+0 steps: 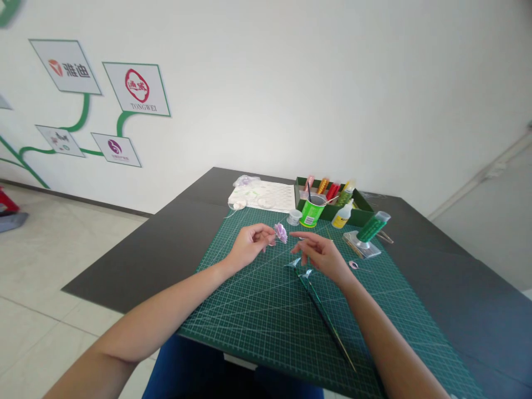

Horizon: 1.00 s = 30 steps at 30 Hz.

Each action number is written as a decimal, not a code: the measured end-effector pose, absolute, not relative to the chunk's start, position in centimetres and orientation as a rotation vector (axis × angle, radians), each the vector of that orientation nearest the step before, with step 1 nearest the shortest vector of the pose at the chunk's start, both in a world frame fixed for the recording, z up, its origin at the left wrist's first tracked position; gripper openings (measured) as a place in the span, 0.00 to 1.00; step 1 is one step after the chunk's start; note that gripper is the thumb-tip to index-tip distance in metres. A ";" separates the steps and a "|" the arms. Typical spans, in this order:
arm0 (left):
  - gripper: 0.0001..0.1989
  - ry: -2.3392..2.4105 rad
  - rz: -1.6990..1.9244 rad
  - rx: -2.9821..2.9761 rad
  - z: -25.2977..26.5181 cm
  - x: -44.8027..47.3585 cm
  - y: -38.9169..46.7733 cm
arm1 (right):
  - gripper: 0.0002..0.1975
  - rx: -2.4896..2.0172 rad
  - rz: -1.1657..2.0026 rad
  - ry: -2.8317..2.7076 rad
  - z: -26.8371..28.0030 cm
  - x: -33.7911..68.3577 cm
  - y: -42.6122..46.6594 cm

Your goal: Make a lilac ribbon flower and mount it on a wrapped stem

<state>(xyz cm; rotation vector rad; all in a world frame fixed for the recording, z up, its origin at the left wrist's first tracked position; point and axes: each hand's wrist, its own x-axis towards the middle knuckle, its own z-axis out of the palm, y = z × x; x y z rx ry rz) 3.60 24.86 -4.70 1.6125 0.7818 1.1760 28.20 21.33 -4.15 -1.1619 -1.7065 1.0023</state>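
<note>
Between the fingertips of my left hand (pixel 254 243) is a small pale purple artificial flower (pixel 281 233), its petals facing right. My right hand (pixel 316 252) hovers just right of the flower, index finger stretched toward it and apart from it, the other fingers loosely curled. Nothing shows in that hand. Below it, two thin green rods (pixel 322 310) with pale translucent petal-like pieces (pixel 306 274) at their upper ends lie on the green cutting mat (pixel 249 316). A small white piece with a dark centre (pixel 353 265) rests to the right.
At the back stand a green tin (pixel 312 211) with sticks in it, a glue bottle (pixel 342 215), a white spool (pixel 295 216) and a dark green box (pixel 366 212) of coloured rolls. A green roll (pixel 373 227) is at right. White sheets (pixel 276 196) lie back left, by the wall.
</note>
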 end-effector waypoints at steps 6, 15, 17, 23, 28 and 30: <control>0.17 0.811 1.303 1.392 -5.1 3.1 26.7 | 0.28 -1.240 0.737 -1.469 -4.7 30.8 22.4; 0.17 0.835 1.405 1.263 -4.7 2.0 28.0 | 0.18 -1.481 0.563 -1.702 -3.0 32.7 21.3; 0.17 0.835 1.403 1.259 -4.6 1.9 28.0 | 0.14 -1.482 0.623 -1.866 -2.5 31.9 20.6; 0.17 0.829 1.349 1.267 -4.8 2.2 27.7 | 0.19 -1.538 0.709 -2.262 -1.2 29.9 18.9; 0.16 0.823 1.325 1.269 -4.7 2.4 27.5 | 0.43 -1.802 0.916 -2.237 0.3 30.2 18.1; 0.16 0.820 1.317 1.269 -4.6 2.5 27.4 | 0.42 -1.812 0.714 -2.216 0.3 29.9 18.3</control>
